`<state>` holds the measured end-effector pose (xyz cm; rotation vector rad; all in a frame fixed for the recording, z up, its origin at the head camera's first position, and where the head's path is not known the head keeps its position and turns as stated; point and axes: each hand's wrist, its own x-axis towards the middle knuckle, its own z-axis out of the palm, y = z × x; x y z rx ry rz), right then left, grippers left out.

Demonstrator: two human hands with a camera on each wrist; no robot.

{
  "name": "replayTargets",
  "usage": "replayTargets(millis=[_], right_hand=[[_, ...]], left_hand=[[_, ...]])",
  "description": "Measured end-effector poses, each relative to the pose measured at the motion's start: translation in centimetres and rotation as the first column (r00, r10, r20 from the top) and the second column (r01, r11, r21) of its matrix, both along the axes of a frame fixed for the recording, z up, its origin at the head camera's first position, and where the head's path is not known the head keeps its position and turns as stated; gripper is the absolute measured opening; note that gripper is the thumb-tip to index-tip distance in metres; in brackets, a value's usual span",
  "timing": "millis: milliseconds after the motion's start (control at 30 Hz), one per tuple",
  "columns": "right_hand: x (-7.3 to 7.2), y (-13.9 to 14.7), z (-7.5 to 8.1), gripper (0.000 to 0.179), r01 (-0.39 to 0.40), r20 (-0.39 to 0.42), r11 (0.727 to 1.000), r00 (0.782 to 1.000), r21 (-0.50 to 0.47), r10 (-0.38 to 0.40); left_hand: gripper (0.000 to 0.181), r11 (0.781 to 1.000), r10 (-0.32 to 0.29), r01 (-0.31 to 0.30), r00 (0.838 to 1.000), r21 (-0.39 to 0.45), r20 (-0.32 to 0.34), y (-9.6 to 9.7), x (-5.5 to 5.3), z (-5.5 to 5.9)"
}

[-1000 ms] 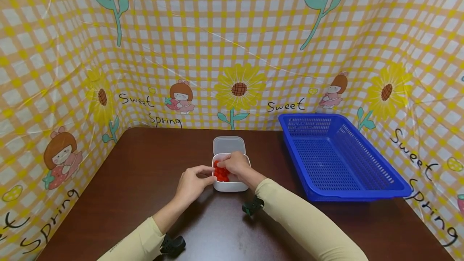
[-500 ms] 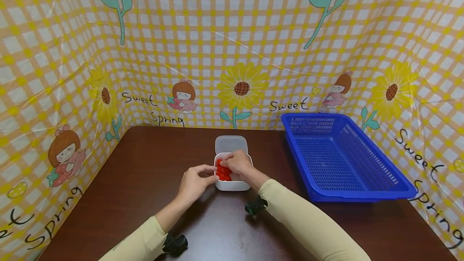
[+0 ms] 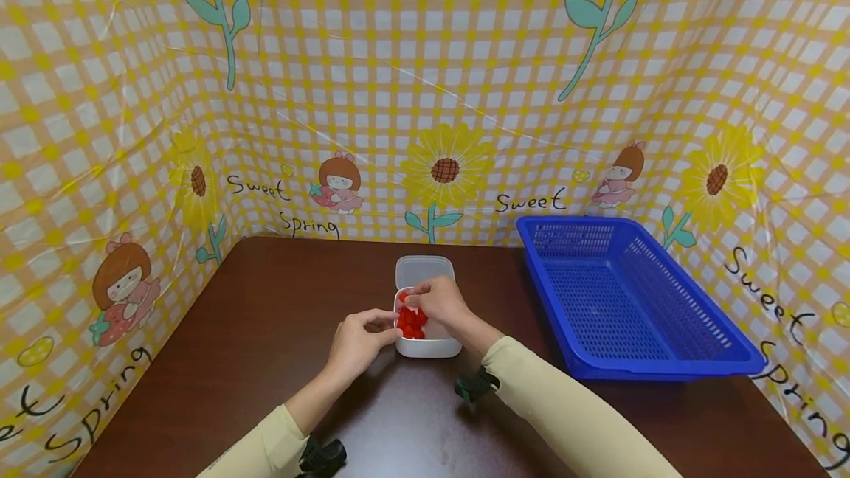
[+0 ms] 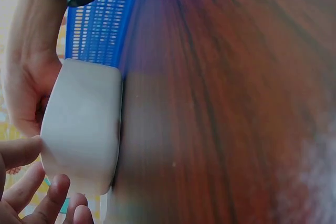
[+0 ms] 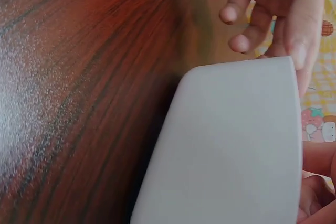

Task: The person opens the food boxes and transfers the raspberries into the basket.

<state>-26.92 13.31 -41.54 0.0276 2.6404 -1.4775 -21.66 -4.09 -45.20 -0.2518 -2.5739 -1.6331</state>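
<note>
A small white box point(image 3: 428, 347) holds several small red pieces point(image 3: 412, 324), too small to make out in kind. A translucent lid point(image 3: 425, 271) is behind it. My right hand point(image 3: 440, 301) reaches over the right rim into the box, its fingertips pinching a red piece point(image 3: 403, 296) at the back left, apart from the pile. In the right wrist view the box wall hides most of that hand. My left hand point(image 3: 355, 341) is at the box's left side, fingers loosely spread, with thumb tip point(image 4: 32, 145) touching the rim corner.
A blue perforated basket point(image 3: 600, 271) stands to the right on the dark brown table point(image 3: 292, 279). A checked cloth point(image 3: 372, 94) with printed sunflowers encloses the back and sides. Black wrist-worn devices point(image 3: 324, 456) sit under the sleeves.
My right fingertips have come up slightly from the red pile with one piece, and the remaining pieces sit nearer the box's front. The left hand stays at the rim. The head view has shifted slightly.
</note>
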Motion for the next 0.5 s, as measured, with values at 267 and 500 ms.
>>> replayTargets(millis=[267,500], right_hand=[[0.7,1.0,1.1,0.017,0.008,-0.017,1.000,1.000,-0.001,-0.008],[0.6,2.5,2.9,0.017,0.039,-0.033,0.999,0.999,0.029,-0.038]], left_hand=[[0.025,1.000,0.007,-0.007,1.000,-0.002,0.029,0.0,0.2,0.0],[0.025,1.000,0.014,-0.013,0.999,-0.015,0.044,0.1,0.1,0.3]])
